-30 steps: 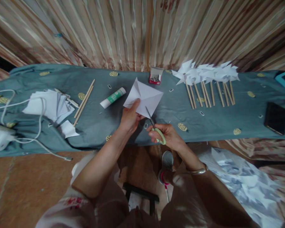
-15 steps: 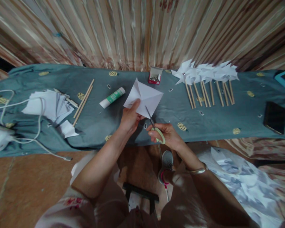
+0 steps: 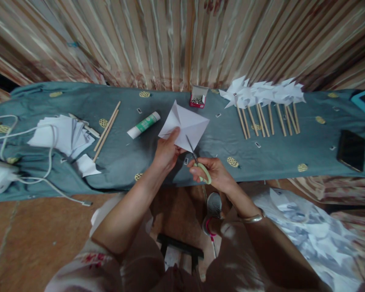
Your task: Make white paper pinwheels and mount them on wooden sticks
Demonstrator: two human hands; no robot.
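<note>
My left hand (image 3: 166,151) pinches the near edge of a creased white paper square (image 3: 187,123) and holds it just above the blue-grey cloth-covered table (image 3: 127,158). My right hand (image 3: 212,173) is closed round the pale green handles of a pair of scissors (image 3: 197,162). The scissor blades point up and left into the paper's near corner. A glue stick (image 3: 144,125) lies just left of the paper. A small red box of pins (image 3: 198,97) stands behind it.
Several finished white paper pinwheels on wooden sticks (image 3: 263,103) lie in a row at the back right. A pile of white paper squares (image 3: 62,136), loose sticks (image 3: 107,125) and a white cable (image 3: 24,134) lie at the left. A dark phone (image 3: 352,150) rests at the right. Paper scraps (image 3: 310,235) cover the floor.
</note>
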